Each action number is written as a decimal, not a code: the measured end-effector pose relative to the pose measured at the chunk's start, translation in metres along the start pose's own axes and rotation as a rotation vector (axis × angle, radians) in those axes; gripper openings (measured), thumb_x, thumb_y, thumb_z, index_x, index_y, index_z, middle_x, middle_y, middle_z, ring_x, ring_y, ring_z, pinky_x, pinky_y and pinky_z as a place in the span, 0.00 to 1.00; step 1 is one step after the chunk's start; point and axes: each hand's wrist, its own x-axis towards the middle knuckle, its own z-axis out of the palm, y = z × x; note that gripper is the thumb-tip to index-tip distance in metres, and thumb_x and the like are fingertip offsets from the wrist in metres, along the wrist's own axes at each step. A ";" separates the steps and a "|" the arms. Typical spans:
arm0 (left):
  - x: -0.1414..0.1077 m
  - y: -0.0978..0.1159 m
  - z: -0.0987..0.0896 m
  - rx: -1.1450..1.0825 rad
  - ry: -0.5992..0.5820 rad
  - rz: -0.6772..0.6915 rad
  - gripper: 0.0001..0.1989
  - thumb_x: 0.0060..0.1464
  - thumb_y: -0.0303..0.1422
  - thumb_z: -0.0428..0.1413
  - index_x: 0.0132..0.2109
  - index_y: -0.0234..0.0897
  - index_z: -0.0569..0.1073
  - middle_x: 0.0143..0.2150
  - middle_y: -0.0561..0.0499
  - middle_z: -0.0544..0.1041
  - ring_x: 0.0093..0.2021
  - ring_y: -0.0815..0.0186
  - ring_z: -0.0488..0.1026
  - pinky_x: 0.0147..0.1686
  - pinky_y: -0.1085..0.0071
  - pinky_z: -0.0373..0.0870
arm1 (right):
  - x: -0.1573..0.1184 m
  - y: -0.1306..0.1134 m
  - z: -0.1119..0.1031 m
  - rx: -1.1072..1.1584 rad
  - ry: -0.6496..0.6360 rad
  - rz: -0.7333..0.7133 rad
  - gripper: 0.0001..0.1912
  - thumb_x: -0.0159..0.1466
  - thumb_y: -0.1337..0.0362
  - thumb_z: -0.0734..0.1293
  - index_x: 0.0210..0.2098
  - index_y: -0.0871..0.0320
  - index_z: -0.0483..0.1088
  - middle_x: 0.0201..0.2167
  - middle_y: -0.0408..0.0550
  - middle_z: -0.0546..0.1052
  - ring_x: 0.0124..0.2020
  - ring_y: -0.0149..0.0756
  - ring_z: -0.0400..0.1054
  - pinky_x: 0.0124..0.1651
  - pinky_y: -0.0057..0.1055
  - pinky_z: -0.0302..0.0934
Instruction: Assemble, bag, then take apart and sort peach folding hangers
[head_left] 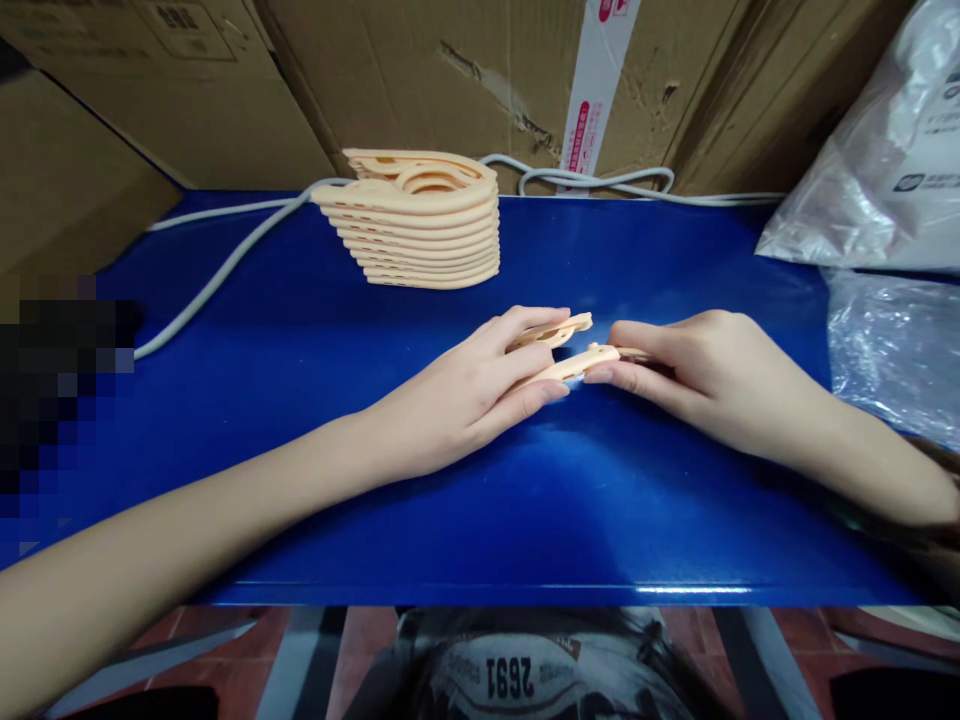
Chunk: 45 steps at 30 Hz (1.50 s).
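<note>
A peach plastic piece, which looks like part of a folding hanger, is held just above the blue table. My left hand is closed around its left side, thumb in front and fingers behind. A second peach arm sticks out between those fingers. At the other end my right hand pinches a thin peach part between thumb and fingers, where it meets the first piece. Fingers hide much of both parts, so I cannot tell whether they are joined. Behind my left hand stands a neat stack of matching peach pieces.
The blue table backs onto cardboard boxes. A white cable runs along the back and left. Clear plastic bags lie at the right. Something dark, partly pixelated, sits at the left edge.
</note>
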 end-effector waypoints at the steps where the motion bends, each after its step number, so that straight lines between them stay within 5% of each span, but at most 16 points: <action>1: 0.000 0.000 0.000 0.001 -0.001 0.000 0.17 0.74 0.37 0.46 0.52 0.31 0.77 0.70 0.37 0.64 0.72 0.61 0.61 0.74 0.65 0.54 | 0.000 0.000 0.000 0.012 0.003 0.011 0.28 0.74 0.42 0.53 0.31 0.55 0.67 0.17 0.40 0.64 0.19 0.32 0.59 0.29 0.30 0.44; 14: -0.003 0.000 0.000 0.033 -0.054 -0.028 0.18 0.75 0.39 0.44 0.50 0.32 0.75 0.71 0.38 0.62 0.73 0.59 0.60 0.74 0.63 0.55 | 0.004 0.007 0.002 0.058 -0.076 -0.015 0.31 0.74 0.40 0.51 0.29 0.56 0.66 0.17 0.40 0.65 0.19 0.30 0.57 0.29 0.30 0.45; 23: -0.002 -0.002 -0.002 0.038 -0.067 -0.013 0.18 0.75 0.38 0.44 0.50 0.32 0.76 0.71 0.38 0.63 0.72 0.60 0.60 0.73 0.64 0.56 | -0.007 0.004 0.007 -0.466 0.150 -0.217 0.31 0.78 0.48 0.46 0.32 0.56 0.69 0.22 0.44 0.72 0.18 0.32 0.59 0.26 0.31 0.39; 45: -0.002 -0.001 -0.004 0.037 -0.077 -0.008 0.19 0.75 0.38 0.45 0.54 0.32 0.76 0.71 0.39 0.63 0.72 0.60 0.60 0.74 0.62 0.57 | -0.002 0.008 0.006 -0.216 0.119 -0.224 0.33 0.77 0.46 0.50 0.27 0.59 0.68 0.21 0.44 0.70 0.21 0.29 0.61 0.28 0.30 0.44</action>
